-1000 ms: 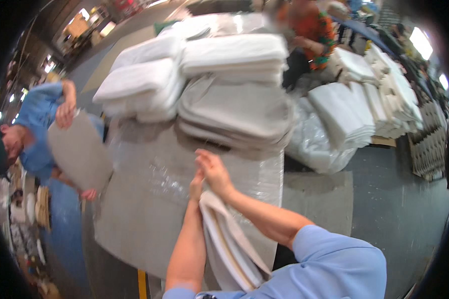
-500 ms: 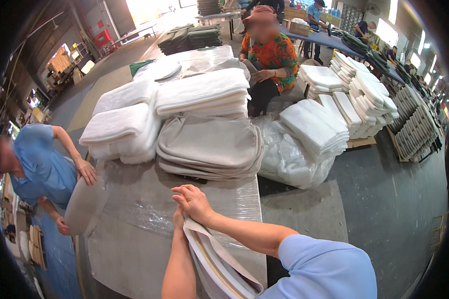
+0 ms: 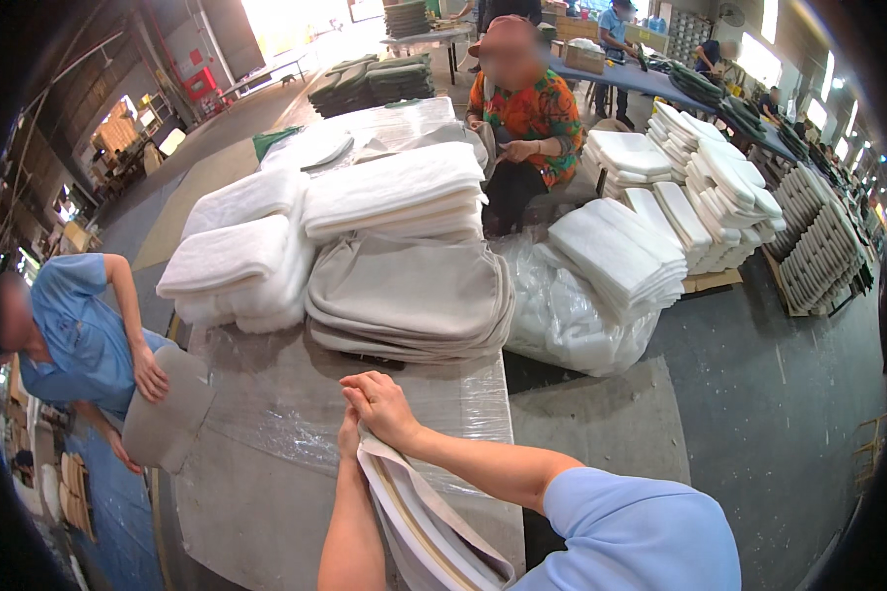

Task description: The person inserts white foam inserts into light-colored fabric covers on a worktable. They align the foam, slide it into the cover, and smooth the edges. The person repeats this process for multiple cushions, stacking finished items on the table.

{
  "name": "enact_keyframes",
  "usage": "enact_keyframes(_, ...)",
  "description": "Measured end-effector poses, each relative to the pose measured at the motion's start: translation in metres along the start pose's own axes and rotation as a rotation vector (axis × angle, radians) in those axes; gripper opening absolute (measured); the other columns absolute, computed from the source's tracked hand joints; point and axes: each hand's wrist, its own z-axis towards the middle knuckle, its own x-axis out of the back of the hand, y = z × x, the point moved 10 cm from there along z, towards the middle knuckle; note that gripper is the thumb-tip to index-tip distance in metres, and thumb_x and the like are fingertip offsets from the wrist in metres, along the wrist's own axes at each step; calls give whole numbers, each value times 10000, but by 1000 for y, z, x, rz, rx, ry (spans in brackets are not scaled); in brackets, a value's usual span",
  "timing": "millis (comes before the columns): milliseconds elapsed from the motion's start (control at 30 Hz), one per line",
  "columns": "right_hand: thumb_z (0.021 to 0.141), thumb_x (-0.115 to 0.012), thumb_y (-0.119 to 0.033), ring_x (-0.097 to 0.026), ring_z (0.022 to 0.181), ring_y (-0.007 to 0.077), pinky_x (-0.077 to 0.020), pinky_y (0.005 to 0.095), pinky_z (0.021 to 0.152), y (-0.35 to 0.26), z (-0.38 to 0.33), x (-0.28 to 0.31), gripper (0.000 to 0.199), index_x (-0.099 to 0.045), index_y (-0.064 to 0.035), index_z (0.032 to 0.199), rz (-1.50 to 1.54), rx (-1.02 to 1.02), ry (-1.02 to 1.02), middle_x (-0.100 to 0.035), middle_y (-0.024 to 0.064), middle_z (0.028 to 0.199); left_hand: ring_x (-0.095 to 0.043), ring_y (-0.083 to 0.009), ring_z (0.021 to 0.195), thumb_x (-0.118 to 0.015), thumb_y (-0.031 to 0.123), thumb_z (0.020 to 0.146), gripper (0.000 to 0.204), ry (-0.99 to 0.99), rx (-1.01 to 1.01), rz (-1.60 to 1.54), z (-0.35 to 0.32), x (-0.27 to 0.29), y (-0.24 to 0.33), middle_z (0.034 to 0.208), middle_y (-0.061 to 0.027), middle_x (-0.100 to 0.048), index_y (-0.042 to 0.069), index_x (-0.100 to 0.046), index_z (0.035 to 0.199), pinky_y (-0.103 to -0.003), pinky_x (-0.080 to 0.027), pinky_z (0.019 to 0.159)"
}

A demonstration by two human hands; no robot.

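A cushion (image 3: 429,527) stands on its edge in front of me, its long side open. White padding and a tan layer show between the two sides of its grey fabric cover. My left hand (image 3: 350,433) is closed on the cushion's far end, most of its fingers hidden behind my right. My right hand (image 3: 382,409) lies across the same end, fingers bent over and pressed against my left hand. Beyond both hands, a stack of grey fabric covers (image 3: 409,286) lies on the plastic-wrapped table (image 3: 256,492).
Folded white padding (image 3: 394,187) is piled behind the covers. At the left, a co-worker in blue (image 3: 84,325) holds a grey rounded panel (image 3: 172,414). Another person (image 3: 527,118) sits across the table. A plastic bag (image 3: 572,325) and stacked white pads (image 3: 621,251) stand right.
The co-worker at the left has tilted the grey panel and shifted a hand down along it. My hands keep the same grip on the cushion's end.
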Motion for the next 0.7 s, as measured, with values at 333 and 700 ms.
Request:
enact_keyframes(333,1125,-378,-642,-596,1246,217,-510,440,938,79,5,-29,678,-668,-79,1366,676,-530,-91,-674,126,1328,-560,-266,1350,-292,701,1108,852,173,101,-9,-33,-16,15,1493,-155,-533,90,-266,1702,-404,-465,1153)
enact_keyframes(700,1121,-341,-653,-545,1269,301,-455,450,1073,38,19,-16,710,-617,-85,1445,261,-221,-106,-602,164,1367,-553,-233,1374,-423,668,1094,791,174,102,189,-38,-30,15,1559,-117,-522,102,-415,1645,-374,-498,1103)
